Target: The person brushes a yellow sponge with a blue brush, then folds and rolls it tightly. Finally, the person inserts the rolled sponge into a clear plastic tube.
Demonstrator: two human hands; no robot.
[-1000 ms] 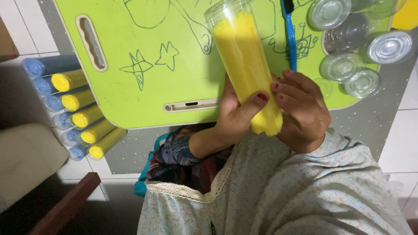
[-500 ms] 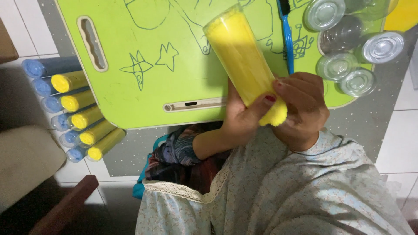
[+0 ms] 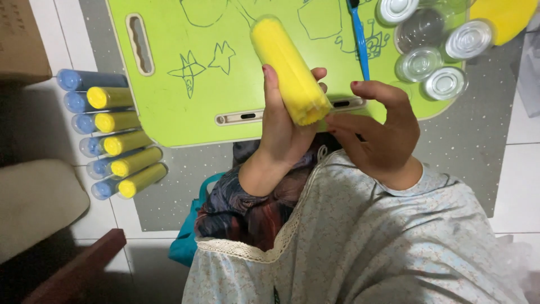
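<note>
One yellow tube [image 3: 288, 67] is held up over the green desk [image 3: 169, 101], and it looks like a clear plastic cylinder packed tight with bright yellow material, its near end ragged and crinkled where the filling shows and its far end rounded and slightly glossy. It tilts away from the fingers, the far end leaning up and to the left of them. The left hand [image 3: 284, 132] wraps the lower part of the tube, its fingers [image 3: 269, 90] curled around the side and pressed against the plastic, the thumb lying along the near flank. The right hand [image 3: 379, 129] sits just beside the tube's ragged end, its fingers [image 3: 368, 87] bent and loosely parted, with dark red nails; whether the tips actually touch the tube cannot be told. Beyond those fingers lie a blue brush handle [image 3: 358, 36] and a cluster of clear round jars with silver lids [image 3: 433, 50] on the desk, which carries dark line drawings. Well to the left of the fingers, a stack of tubes [image 3: 112, 135] lies on the floor, some yellow-ended and some blue-ended, pointing toward the camera. Below the hands spreads a pale floral sleeve and garment [image 3: 365, 236].
</note>
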